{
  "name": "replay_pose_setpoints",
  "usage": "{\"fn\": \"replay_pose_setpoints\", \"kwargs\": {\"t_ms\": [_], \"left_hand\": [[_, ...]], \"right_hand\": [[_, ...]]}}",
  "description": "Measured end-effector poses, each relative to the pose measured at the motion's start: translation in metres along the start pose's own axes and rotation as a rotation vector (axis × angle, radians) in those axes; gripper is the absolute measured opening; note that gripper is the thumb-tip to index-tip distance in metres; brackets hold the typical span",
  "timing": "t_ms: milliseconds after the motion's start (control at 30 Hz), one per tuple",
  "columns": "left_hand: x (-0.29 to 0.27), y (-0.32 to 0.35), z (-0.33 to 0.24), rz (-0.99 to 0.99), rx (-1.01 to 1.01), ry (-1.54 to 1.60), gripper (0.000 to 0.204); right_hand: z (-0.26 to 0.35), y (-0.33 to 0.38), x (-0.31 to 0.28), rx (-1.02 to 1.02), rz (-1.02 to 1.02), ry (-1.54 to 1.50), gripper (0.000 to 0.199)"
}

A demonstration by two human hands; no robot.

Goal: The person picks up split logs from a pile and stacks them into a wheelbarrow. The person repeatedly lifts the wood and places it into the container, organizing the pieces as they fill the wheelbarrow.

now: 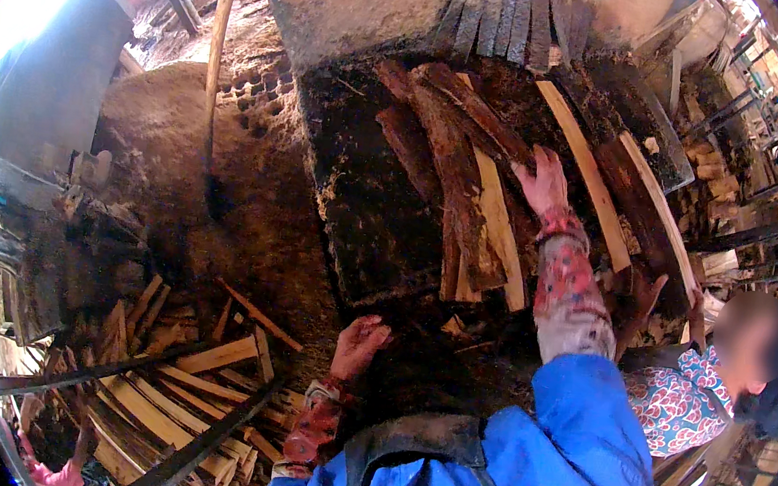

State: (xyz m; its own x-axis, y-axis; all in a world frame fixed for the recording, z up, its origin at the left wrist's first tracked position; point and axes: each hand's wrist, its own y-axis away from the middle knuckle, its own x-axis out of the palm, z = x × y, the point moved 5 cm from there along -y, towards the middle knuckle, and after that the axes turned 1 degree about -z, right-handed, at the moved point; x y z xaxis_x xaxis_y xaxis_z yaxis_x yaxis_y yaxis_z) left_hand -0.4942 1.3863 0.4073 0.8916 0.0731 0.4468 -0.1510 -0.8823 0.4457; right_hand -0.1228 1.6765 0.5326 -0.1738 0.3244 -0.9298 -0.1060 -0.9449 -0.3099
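The person's right hand [542, 182] is reaching forward and lying flat, fingers spread wide, on a stack of wood slabs [458, 188] piled on a dark, sooty block [366, 192]; the palm is pressing on the top of the bark-covered pieces, gripping nothing that can be seen; a patterned red sleeve is covering the forearm, with a blue jacket [566, 455] over the upper arm. The left hand [361, 339] is hanging lower, close to the near edge of the same block, fingers curled loosely inward; whether it is holding anything I cannot tell, since the fingers are hiding the palm. The slabs are lying side by side, running away from the person, some dark with bark, some showing pale cut faces; one long pale strip [584, 174] is slanting just to the right of the right hand. Down to the left, a loose heap of pale offcuts [172, 381] is lying on the ground, well apart from both hands, with a dark bar [193, 451] crossing it. A mound of brown sawdust [170, 141] is sitting further left, and a thin pole [220, 41] is standing in it. At the right edge another person in a patterned shirt [669, 400] is standing near the block.
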Motion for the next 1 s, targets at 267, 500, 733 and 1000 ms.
{"fn": "replay_pose_setpoints", "kwargs": {"t_ms": [267, 500, 733, 1000], "left_hand": [[0.024, -0.005, 0.014, 0.033, -0.027, -0.01, 0.037], [0.011, -0.025, 0.018, 0.027, -0.042, -0.153, 0.035], [-0.007, -0.032, 0.033, -0.022, -0.068, -0.316, 0.038], [-0.021, -0.023, 0.041, -0.07, -0.065, -0.344, 0.037]], "right_hand": [[0.0, 0.007, 0.066, 0.056, 0.216, -0.096, 0.094], [-0.045, 0.018, 0.035, -0.047, -0.073, -0.02, 0.066], [-0.255, 0.077, 0.058, 0.34, 0.17, 0.004, 0.09], [-0.133, 0.126, 0.031, 0.373, 0.107, -0.186, 0.07]]}}
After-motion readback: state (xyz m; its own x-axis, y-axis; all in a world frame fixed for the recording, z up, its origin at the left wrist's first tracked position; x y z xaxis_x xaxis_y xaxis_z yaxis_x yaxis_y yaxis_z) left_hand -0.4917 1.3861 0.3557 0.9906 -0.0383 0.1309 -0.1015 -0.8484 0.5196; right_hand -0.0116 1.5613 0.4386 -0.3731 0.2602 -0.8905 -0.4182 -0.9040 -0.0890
